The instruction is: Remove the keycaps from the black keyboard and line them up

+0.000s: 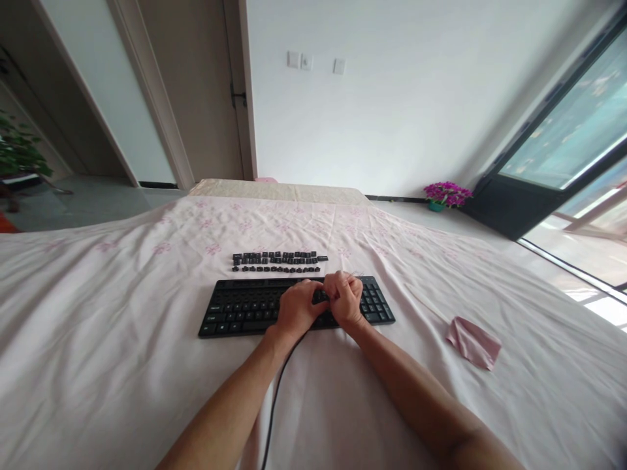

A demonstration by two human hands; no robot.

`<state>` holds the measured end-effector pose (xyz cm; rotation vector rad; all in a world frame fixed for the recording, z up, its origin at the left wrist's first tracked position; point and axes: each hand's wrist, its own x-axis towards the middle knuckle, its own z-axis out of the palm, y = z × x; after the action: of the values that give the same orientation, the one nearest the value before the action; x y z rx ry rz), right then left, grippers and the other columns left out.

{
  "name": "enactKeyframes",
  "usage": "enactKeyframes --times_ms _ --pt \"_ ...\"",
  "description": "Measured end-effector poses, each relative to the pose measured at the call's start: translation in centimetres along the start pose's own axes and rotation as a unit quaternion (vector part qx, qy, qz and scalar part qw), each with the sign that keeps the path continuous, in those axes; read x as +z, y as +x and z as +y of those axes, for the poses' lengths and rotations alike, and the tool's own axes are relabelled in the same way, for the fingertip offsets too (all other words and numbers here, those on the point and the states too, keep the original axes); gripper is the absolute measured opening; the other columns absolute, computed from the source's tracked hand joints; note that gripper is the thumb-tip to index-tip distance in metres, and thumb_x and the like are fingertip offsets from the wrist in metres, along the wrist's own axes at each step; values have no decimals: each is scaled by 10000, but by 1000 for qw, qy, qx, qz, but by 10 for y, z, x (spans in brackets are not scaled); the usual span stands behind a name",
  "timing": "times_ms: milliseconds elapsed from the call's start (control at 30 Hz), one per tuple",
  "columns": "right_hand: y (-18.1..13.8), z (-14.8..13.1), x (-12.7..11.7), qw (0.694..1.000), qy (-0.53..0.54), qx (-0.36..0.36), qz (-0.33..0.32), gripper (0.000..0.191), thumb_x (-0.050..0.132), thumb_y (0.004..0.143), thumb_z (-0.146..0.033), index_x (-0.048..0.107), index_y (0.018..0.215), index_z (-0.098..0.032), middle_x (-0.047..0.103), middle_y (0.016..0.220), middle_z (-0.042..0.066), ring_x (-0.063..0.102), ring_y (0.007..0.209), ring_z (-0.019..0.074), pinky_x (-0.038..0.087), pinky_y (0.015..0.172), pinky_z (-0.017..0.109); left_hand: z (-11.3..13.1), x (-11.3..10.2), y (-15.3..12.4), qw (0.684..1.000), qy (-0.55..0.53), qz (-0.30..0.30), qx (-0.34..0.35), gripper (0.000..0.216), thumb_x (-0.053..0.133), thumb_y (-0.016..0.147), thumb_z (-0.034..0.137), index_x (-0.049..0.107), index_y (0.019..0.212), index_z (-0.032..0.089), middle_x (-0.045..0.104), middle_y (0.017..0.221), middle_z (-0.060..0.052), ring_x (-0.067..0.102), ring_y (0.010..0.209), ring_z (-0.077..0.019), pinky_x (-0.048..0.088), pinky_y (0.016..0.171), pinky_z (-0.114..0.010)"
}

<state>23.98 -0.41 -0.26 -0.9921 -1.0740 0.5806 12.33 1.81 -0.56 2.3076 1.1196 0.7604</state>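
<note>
A black keyboard (245, 325) lies on the pink-white cloth, its upper letter rows bare of keycaps on the left and middle. My left hand (298, 307) rests on its middle, thumb and forefinger apart with dark keys showing between them. Touching it, my right hand (344, 297) is closed in a fist over the keyboard's right-middle part. Thin wire ends stick out past the right knuckles, so a thin wire tool seems to be in that fist; the rest of it is hidden. Behind the keyboard, loose black keycaps (274, 260) are lined up in rows.
A black cable (272, 418) runs from beneath my left wrist toward me between my forearms. To the right lies a folded pink cloth (474, 343). The patterned bedsheet (122, 313) is wrinkled. Beyond it stand a potted purple flower (447, 194) and a door (191, 85).
</note>
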Motion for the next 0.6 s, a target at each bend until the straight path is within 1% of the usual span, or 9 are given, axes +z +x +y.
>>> enactKeyframes --times_ms 67,133,167,200,300,400,500,600 --pt "-3 -4 -2 997 -50 -11 -59 542 449 869 -559 361 457 -219 357 471 -5 360 466 121 343 495 293 0 0 -1 1000 13 6 1 231 624 771 425 659 936 267 680 869 5 602 821 -188 402 688 -264" --pt "-5 -7 -5 988 -88 -22 -129 536 464 859 -563 403 460 -209 404 512 12 407 505 132 366 529 299 -1 1 -1 1000 23 9 -5 209 583 799 425 662 896 257 687 825 2 607 795 -192 396 667 -267" --pt "-5 -8 -6 983 -96 -23 -153 535 466 859 -560 410 461 -207 411 520 14 415 513 134 371 538 300 -2 1 -1 1000 24 9 -8 206 570 806 420 663 879 252 689 816 -1 611 787 -192 394 654 -265" --pt "-5 -9 -6 982 -98 -21 -163 534 462 863 -555 409 461 -207 410 519 13 412 513 134 372 539 299 -2 1 -1 1000 20 8 -11 199 570 805 412 665 872 251 692 814 -1 615 783 -190 392 643 -261" --pt "-2 -8 -6 986 -89 -9 -138 539 446 875 -545 389 456 -211 389 492 6 374 491 128 353 515 294 -6 1 1 1000 -17 -2 -24 185 620 761 357 667 917 269 700 825 22 627 772 -170 393 624 -240" --pt "3 -6 -3 992 -64 -6 -111 531 467 872 -529 392 454 -210 388 485 4 368 488 127 336 507 294 -10 1 3 996 -74 -7 -50 249 653 724 315 661 971 284 702 830 47 637 760 -148 405 623 -222" --pt "8 -6 0 997 0 10 -71 519 462 886 -499 378 462 -212 355 468 -10 364 476 123 322 500 292 -13 2 4 992 -112 -1 -58 278 665 713 317 660 990 283 699 825 52 637 757 -139 420 651 -217" --pt "11 -7 2 997 65 28 -37 537 449 892 -507 330 458 -216 286 440 -31 335 446 114 298 472 284 -15 -1 4 991 -129 -2 -42 290 640 736 313 657 1023 279 704 847 45 636 772 -143 433 698 -226"
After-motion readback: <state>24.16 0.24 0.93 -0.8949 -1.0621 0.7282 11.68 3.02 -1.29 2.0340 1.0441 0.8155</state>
